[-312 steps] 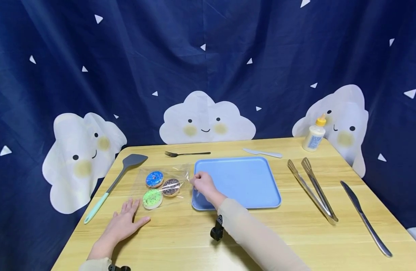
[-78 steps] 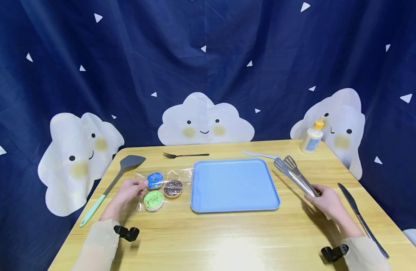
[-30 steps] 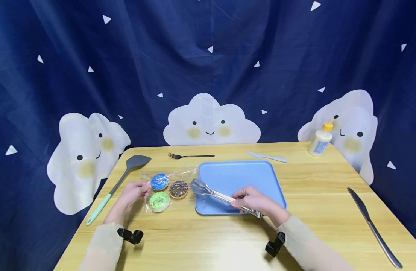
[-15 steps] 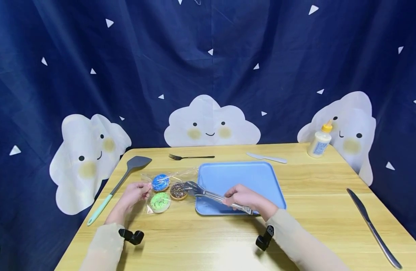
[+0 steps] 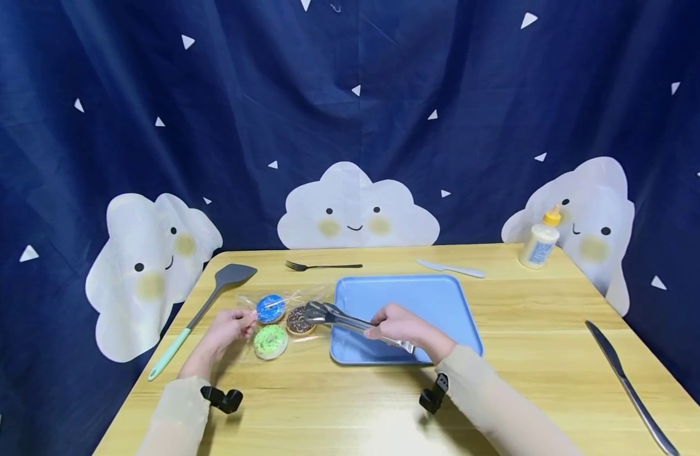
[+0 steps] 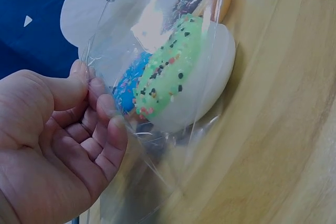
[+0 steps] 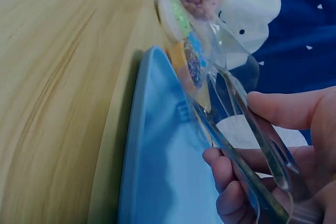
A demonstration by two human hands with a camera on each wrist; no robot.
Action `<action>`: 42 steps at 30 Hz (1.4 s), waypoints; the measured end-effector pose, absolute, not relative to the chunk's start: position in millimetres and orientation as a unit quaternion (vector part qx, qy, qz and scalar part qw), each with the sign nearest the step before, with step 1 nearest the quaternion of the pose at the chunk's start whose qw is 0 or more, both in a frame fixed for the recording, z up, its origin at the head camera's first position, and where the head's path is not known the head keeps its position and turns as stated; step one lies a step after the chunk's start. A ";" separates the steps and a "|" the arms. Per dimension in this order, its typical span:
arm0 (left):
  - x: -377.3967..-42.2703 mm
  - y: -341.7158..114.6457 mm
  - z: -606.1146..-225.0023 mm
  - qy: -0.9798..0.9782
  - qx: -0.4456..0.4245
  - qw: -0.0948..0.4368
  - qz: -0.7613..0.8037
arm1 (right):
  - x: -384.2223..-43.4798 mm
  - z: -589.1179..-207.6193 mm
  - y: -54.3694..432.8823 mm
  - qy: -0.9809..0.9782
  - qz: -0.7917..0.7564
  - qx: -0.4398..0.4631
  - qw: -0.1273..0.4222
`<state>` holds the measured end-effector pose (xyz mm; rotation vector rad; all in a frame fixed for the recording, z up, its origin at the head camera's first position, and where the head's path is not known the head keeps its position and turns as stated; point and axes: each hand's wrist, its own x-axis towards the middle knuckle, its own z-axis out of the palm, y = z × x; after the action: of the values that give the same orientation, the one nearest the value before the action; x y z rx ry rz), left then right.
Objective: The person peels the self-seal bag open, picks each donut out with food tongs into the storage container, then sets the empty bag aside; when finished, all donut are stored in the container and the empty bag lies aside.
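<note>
My left hand (image 5: 223, 332) pinches the left edge of a clear plastic bag (image 6: 173, 145), thumb against fingertips. Three donuts lie in the bag: one with blue icing (image 5: 271, 308), one with green icing (image 5: 270, 341) and one with chocolate icing (image 5: 300, 321). My right hand (image 5: 400, 326) holds metal tongs (image 5: 352, 323) above the left part of a blue tray (image 5: 435, 297). The tongs' slotted heads are at the chocolate donut, at the bag's right end. In the right wrist view, the tongs' arms (image 7: 252, 116) stand apart; whether they touch the donut I cannot tell.
A grey spatula with a mint handle (image 5: 199, 316) lies at the left. Behind the bag and tray are a black fork (image 5: 324, 266) and a pale knife (image 5: 449, 268). A glue bottle (image 5: 539, 244) stands back right, and a metal knife (image 5: 629, 386) lies far right.
My right hand has picked up the tongs from the table's right side and carried them left to the chocolate donut. My left hand went from resting on the table to pinching the bag.
</note>
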<state>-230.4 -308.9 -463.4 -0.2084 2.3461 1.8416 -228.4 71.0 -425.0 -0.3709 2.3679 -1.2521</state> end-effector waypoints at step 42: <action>-227.4 -301.3 -464.6 0.787 -0.083 0.062 0.609 | -213.4 -429.9 95.1 0.833 -0.487 -0.206 0.164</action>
<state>-227.4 -301.3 -464.6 -0.2516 2.3791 1.8403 -213.4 95.1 -429.9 -0.5875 2.3729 -1.3889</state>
